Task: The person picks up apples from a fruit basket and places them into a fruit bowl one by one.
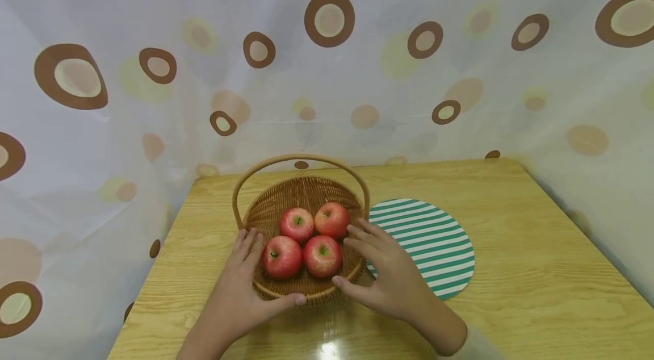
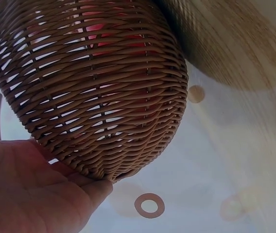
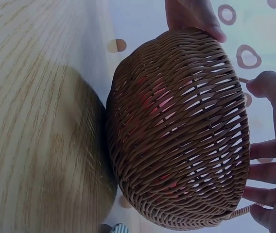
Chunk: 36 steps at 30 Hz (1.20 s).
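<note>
The left hand (image 1: 240, 286) cups the near-left wall of the basket (image 1: 265, 209), fingers spread and lightly curved up along the rim, thumb laid along the near base. The left wrist view shows the palm (image 2: 26, 194) and thumb pressed against the weave low on the basket's side. The right hand (image 1: 388, 272) mirrors it on the near-right wall: fingers fanned and fairly straight against the rim, thumb pointing in along the base toward the left thumb; the two thumbs are near each other but apart. In the right wrist view the right fingers (image 3: 269, 170) lie spread beside the weave, and the left thumb (image 3: 196, 17) shows on the far side. Both hands clasp the basket between them rather than pinching any part of it. Whether the basket rests fully on the table or is just lifted I cannot tell; the wrist views suggest its underside may be slightly clear.

Inside the basket lie four red apples (image 1: 306, 241), packed two behind two and touching. The basket's arched handle (image 1: 301, 160) stands upright over its far half. Just right of the basket, its edge partly under the right hand, lies a round green-and-white striped mat (image 1: 434, 241). The basket sits on a wooden table (image 1: 536, 269), toward the middle. Behind and beside the basket hangs a pale curtain (image 1: 327, 82) with brown rings.
</note>
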### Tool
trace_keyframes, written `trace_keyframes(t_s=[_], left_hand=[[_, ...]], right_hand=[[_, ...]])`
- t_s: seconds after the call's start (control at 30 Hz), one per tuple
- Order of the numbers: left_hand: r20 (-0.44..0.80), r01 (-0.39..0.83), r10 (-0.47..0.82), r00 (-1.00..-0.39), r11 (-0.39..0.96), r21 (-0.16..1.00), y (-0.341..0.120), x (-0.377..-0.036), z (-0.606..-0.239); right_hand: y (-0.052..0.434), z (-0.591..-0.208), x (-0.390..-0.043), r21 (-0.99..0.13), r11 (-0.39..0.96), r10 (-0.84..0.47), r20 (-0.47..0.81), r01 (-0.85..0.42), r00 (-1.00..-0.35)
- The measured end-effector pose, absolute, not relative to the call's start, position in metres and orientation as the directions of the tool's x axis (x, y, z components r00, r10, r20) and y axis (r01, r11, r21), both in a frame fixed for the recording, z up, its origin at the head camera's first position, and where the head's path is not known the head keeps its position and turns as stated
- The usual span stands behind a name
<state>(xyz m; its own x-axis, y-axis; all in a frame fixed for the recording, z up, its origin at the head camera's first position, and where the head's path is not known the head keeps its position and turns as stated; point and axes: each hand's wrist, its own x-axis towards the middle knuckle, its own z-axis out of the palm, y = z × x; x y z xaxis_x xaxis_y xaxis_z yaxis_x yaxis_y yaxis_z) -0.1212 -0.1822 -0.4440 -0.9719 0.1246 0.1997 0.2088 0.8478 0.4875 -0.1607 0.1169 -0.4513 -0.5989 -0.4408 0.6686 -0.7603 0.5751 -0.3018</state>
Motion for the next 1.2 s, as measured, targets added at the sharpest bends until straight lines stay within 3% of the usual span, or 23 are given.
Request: trace_keyframes(t_s=[0.23, 0.67, 1.2], left_hand=[[0.244, 0.258, 0.162, -0.956, 0.861, 0.439, -0.184, -0.121, -0.439], [0.318, 0.294, 0.167, -0.933, 0.864, 0.409, -0.183, -0.113, -0.428], [0.294, 0.255, 0.139, -0.945, 0.879, 0.403, -0.179, -0.113, -0.425]], right_hand=[[0.112, -0.446, -0.161, -0.240, 0.599, -0.470, 0.667, -0.763, -0.579], [0.110, -0.446, -0.164, -0.225, 0.586, -0.484, 0.673, -0.778, -0.559], [0.108, -0.439, -0.174, -0.308, 0.521, -0.474, 0.672, -0.796, -0.570]])
